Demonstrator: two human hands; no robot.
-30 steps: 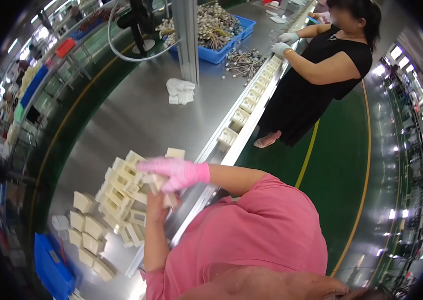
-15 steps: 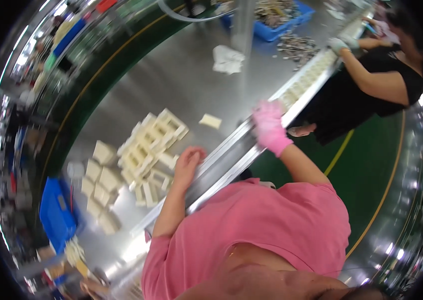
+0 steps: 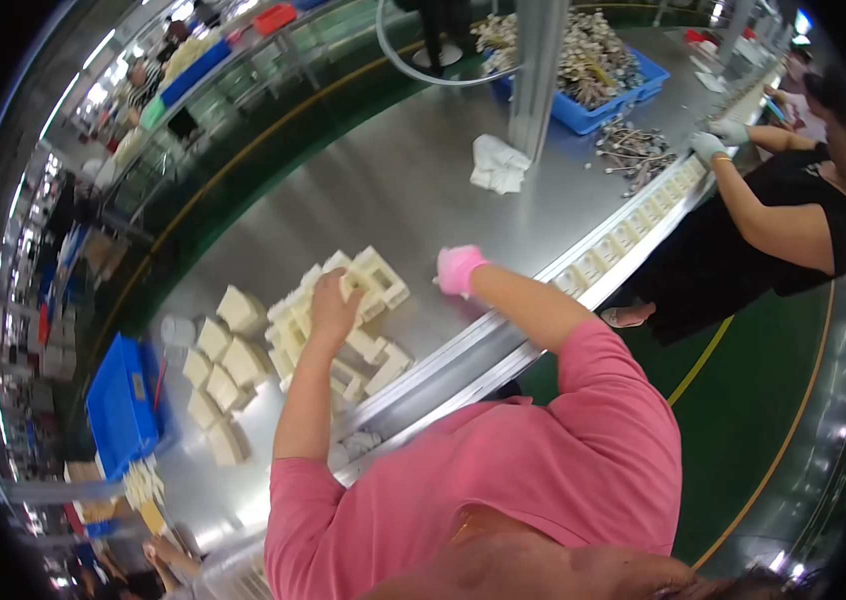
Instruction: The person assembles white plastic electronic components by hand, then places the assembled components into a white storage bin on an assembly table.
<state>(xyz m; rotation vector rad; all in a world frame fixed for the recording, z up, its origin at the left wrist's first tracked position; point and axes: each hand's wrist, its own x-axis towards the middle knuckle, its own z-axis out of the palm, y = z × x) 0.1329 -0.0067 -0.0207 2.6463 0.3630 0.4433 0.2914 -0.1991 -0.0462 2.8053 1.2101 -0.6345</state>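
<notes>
My bare left hand (image 3: 333,305) reaches over rows of cream plastic frames (image 3: 379,280) on the steel table, its fingers and thumb closed around one of them. Loose frames (image 3: 380,362) lie just below the wrist. Out to the right, my right hand (image 3: 460,270) wears a pink glove and is down at the tabletop with fingers curled. A pale sliver shows at its fingertips; the rest of that small cream piece is covered by the glove. Left of the frames sits a group of cream wedge-shaped blocks (image 3: 241,360).
A metal conveyor channel (image 3: 433,365) runs along the table's near edge, carrying cream pieces (image 3: 593,262) farther right. Beside it a co-worker (image 3: 743,210) in black wears pale gloves. Blue bins (image 3: 121,405) (image 3: 583,118), a post (image 3: 540,75) and a white cloth (image 3: 499,163) stand around.
My right hand has moved from the conveyor channel to the tabletop, over the small cream piece. My left hand has gone from beside the channel up onto the frames. The view has shifted.
</notes>
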